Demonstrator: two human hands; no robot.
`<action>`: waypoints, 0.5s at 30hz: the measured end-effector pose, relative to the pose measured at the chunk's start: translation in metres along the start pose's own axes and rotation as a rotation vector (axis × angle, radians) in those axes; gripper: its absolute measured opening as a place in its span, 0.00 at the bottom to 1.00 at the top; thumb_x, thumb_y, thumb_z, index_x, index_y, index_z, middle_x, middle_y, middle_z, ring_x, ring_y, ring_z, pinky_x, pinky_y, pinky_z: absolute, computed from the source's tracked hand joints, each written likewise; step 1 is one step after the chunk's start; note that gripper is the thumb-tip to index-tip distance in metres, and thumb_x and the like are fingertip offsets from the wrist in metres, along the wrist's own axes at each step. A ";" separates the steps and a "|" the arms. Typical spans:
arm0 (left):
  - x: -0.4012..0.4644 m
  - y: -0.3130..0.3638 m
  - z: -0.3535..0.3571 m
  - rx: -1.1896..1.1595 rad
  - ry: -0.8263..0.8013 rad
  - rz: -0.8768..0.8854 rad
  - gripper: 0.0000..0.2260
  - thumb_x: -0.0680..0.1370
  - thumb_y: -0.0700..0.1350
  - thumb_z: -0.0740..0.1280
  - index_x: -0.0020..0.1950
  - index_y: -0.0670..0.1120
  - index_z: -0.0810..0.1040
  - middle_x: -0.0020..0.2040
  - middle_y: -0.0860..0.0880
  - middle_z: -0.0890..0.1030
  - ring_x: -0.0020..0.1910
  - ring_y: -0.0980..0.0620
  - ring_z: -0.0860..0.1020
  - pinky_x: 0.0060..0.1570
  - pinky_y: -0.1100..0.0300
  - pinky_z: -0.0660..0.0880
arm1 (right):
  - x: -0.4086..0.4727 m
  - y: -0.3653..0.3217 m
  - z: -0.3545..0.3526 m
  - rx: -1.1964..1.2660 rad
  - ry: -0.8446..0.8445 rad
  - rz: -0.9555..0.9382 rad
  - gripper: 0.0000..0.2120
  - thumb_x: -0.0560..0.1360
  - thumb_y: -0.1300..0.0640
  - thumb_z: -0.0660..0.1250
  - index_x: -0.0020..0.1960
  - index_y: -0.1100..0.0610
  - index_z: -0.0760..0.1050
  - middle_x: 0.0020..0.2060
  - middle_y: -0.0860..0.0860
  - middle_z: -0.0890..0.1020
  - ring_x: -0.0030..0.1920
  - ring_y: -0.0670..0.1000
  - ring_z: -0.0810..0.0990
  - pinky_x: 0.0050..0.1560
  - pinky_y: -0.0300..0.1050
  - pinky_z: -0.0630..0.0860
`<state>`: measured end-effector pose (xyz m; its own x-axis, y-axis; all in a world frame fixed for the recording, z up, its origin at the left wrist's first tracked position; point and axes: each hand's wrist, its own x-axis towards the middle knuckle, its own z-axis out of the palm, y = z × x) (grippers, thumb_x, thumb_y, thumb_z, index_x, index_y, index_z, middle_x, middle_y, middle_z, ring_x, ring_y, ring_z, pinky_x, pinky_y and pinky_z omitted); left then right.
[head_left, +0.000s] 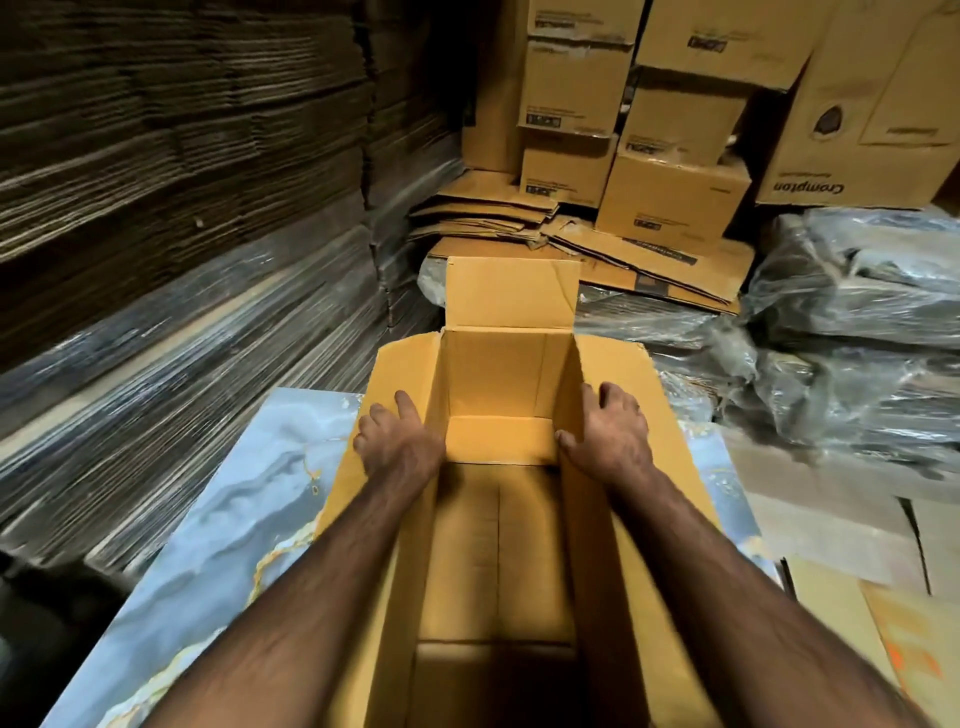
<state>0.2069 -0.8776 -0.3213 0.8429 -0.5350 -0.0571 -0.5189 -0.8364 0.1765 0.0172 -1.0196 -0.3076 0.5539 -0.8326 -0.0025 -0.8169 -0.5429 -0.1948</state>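
The surface is a blue-grey marbled tabletop (234, 519) with gold veins, in a storeroom packed with cardboard. A wall of flattened corrugated sheets (182, 156) fills the left side, part of it under clear film. At the back stand at least seven closed cartons (672, 200) (the largest, at the right, is printed Crompton), with loose flattened cartons (670, 262) lying in front of them. Plastic-wrapped bundles (857, 312) pile up at the right.

One open cardboard box (496, 545) stands on the tabletop, directly in front of the person. Its far flap is upright and the two side flaps are splayed outward. Two hands are on it: the left hand (397, 441) presses on the left flap with fingers spread, and the right hand (608, 431) lies over the right flap's fold, thumb on the inner wall, fingers arched on the flap.
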 end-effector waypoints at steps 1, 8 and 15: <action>-0.012 -0.005 -0.001 0.033 -0.046 -0.011 0.34 0.77 0.58 0.62 0.78 0.47 0.55 0.72 0.38 0.65 0.68 0.38 0.66 0.65 0.47 0.67 | -0.014 0.003 -0.002 0.017 0.014 0.013 0.39 0.74 0.41 0.68 0.77 0.57 0.56 0.71 0.60 0.64 0.70 0.62 0.64 0.69 0.57 0.65; -0.076 -0.039 -0.002 -0.021 -0.149 -0.140 0.32 0.78 0.58 0.62 0.75 0.43 0.58 0.70 0.38 0.67 0.66 0.37 0.69 0.61 0.46 0.71 | -0.082 0.011 -0.002 0.167 -0.064 0.055 0.32 0.74 0.48 0.71 0.69 0.64 0.63 0.64 0.62 0.70 0.64 0.64 0.70 0.62 0.54 0.71; -0.125 -0.060 -0.011 -0.202 -0.382 -0.208 0.26 0.77 0.51 0.69 0.71 0.41 0.66 0.67 0.40 0.74 0.64 0.41 0.74 0.60 0.53 0.73 | -0.149 0.014 0.008 0.247 -0.186 0.140 0.36 0.74 0.44 0.71 0.69 0.67 0.62 0.63 0.65 0.73 0.64 0.65 0.74 0.61 0.52 0.72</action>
<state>0.1344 -0.7590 -0.3142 0.7938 -0.3959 -0.4616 -0.2747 -0.9106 0.3086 -0.0755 -0.9021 -0.3181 0.4778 -0.8503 -0.2209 -0.8361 -0.3629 -0.4114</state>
